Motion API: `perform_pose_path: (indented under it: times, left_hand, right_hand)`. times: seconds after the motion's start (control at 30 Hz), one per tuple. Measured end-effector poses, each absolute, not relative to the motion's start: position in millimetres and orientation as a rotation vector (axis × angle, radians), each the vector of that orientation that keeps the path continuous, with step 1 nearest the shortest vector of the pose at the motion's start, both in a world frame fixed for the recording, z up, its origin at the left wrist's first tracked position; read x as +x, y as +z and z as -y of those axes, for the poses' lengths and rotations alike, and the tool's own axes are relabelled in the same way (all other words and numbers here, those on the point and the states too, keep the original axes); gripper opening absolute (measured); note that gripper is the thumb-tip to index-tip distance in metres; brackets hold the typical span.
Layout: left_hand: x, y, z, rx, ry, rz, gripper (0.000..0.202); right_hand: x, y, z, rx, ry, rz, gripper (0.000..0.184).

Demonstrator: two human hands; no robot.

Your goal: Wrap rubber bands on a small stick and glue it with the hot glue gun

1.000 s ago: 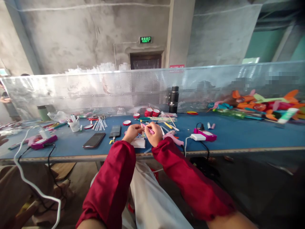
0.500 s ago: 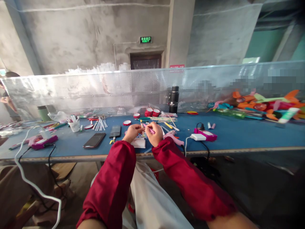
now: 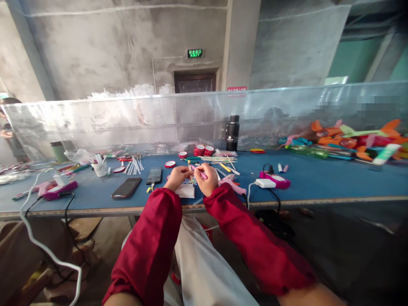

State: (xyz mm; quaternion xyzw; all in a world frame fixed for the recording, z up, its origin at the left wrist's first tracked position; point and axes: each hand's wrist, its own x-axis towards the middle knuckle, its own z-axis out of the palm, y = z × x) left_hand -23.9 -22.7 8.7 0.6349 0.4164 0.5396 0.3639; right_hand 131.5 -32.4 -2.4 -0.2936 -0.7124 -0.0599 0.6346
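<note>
In the head view, my left hand (image 3: 178, 177) pinches a thin stick with a yellow tip (image 3: 189, 163) over the table's front part. Close beside it, my right hand (image 3: 207, 179) is closed around a slim pink pen-like tool (image 3: 201, 174), its end pointing at the stick. What the tool exactly is cannot be made out. Just below the hands lies a white folded piece (image 3: 186, 191), with small pale strands (image 3: 191, 180) around it. A pink glue gun (image 3: 235, 186) rests right of my right hand, partly behind the sleeve.
Left of my hands lie two phones (image 3: 126, 188) (image 3: 154, 175) and a cup of white sticks (image 3: 100, 169). Red tape rolls (image 3: 199, 150) and a black flask (image 3: 232, 132) stand behind. A purple power strip (image 3: 277, 180) with cables sits right; colourful pieces (image 3: 353, 138) pile up far right.
</note>
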Motion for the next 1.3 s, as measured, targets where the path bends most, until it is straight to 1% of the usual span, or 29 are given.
perform_pose_path:
  times: [0.2, 1.1, 1.3]
  left_hand:
    - [-23.3, 9.8, 23.9, 1.634, 1.384, -1.078, 0.04]
    - [-26.2, 6.6, 20.2, 1.677, 1.4, -1.061, 0.048]
    - [-24.4, 8.9, 22.7, 1.647, 1.414, -1.067, 0.042]
  right_hand:
    - [130.8, -2.4, 32.8, -0.678, -0.167, 1.659, 0.016]
    - [131.5, -4.6, 31.1, -0.684, -0.152, 1.654, 0.015]
    - [131.5, -5.8, 28.6, -0.666, -0.13, 1.657, 0.015]
